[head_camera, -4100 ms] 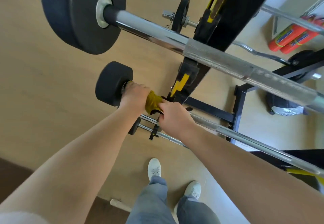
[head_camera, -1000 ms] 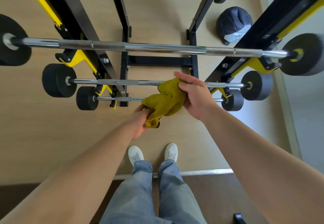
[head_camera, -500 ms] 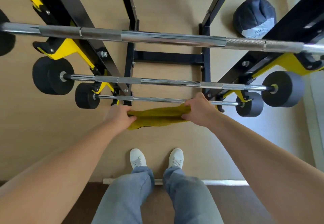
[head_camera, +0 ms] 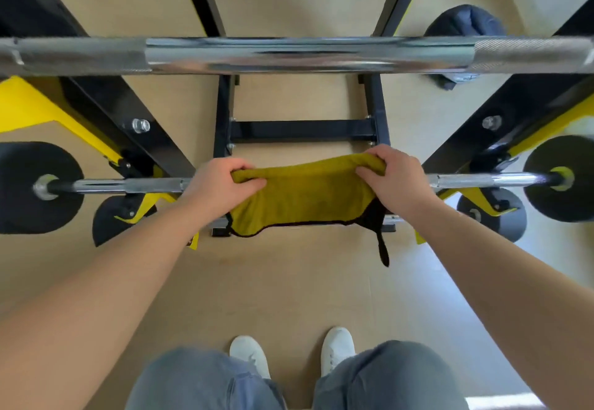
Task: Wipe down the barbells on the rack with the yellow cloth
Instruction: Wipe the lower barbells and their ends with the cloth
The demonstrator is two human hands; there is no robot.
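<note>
The yellow cloth (head_camera: pixel 305 194), edged in black, is spread over the middle of the second barbell (head_camera: pixel 141 184), hiding that part of the bar. My left hand (head_camera: pixel 221 184) grips the cloth's left end and my right hand (head_camera: pixel 395 181) grips its right end, both over the bar. Black plates (head_camera: pixel 35 188) sit at the bar's two ends. A thicker chrome barbell (head_camera: pixel 289 54) crosses the view above it. A lower, smaller barbell is mostly hidden behind the cloth and my arms, with only its plates (head_camera: pixel 495 213) showing.
The black and yellow rack uprights (head_camera: pixel 128 114) slant in from both sides, joined by a black cross brace (head_camera: pixel 302 130). A dark medicine ball (head_camera: pixel 463 21) lies on the wooden floor behind the rack. My white shoes (head_camera: pixel 250 358) stand just in front.
Both hands lifted the stretched cloth from in front of the lowest bar up onto the second barbell and draped it over the bar's middle. The camera moved closer to the rack.
</note>
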